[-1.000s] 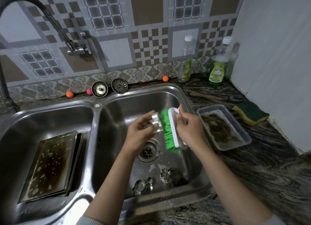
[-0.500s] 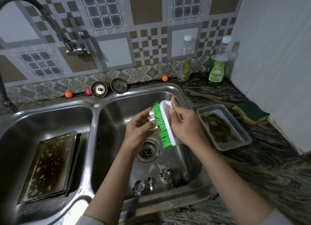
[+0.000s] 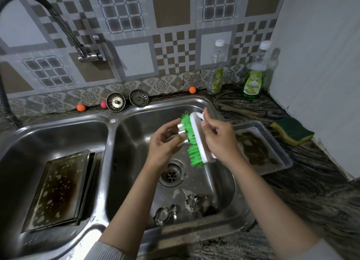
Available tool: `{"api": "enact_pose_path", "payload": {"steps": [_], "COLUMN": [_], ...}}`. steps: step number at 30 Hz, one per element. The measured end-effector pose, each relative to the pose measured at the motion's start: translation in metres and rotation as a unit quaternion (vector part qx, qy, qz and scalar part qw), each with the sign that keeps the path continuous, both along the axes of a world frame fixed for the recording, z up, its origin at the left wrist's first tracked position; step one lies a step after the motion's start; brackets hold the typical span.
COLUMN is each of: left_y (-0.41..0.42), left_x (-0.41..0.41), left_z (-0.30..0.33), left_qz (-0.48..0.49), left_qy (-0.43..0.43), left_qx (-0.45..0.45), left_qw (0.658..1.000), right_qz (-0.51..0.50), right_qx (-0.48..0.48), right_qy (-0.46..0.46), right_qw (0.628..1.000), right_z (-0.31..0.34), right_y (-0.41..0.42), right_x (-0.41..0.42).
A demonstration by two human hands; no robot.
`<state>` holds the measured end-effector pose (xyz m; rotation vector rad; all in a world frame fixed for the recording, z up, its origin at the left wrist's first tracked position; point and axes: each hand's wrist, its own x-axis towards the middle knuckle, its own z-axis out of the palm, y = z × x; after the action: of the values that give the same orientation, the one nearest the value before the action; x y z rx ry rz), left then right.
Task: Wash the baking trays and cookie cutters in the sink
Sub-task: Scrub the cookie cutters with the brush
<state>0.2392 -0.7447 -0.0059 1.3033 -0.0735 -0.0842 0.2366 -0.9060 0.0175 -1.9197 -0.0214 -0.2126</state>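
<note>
Beside the wall, green bottle (image 3: 252,80), label perhaps "AROMA"

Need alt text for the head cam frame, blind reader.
Over the right basin of a double steel sink, a person's left hand holds a metal cookie cutter against the green-bristled scrub brush gripped in the right hand. Two more cutters lie below; a soapy baking tray sits in the left basin.

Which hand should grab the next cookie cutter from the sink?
Probably the left hand: it holds only a small cutter, while the right hand has the brush.
</note>
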Motion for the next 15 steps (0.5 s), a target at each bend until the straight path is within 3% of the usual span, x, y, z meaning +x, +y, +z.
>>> {"api": "enact_pose_path", "payload": {"steps": [5,15], "left_y": [0.019,0.006], "left_x": [0.007,-0.011], "left_z": [0.002,-0.013], "left_qz": [0.073,0.045], "left_qy": [0.032,0.089], "left_qx": [-0.060,-0.055], "left_qw": [0.995,0.994], "right_qz": [0.042,-0.012], "right_qx": [0.008,0.113], "right_qy": [0.049,0.053], "right_qw": [0.998,0.992], "right_z": [-0.019,-0.013], "right_y": [-0.001,0.016], "right_x": [-0.019,-0.021]}}
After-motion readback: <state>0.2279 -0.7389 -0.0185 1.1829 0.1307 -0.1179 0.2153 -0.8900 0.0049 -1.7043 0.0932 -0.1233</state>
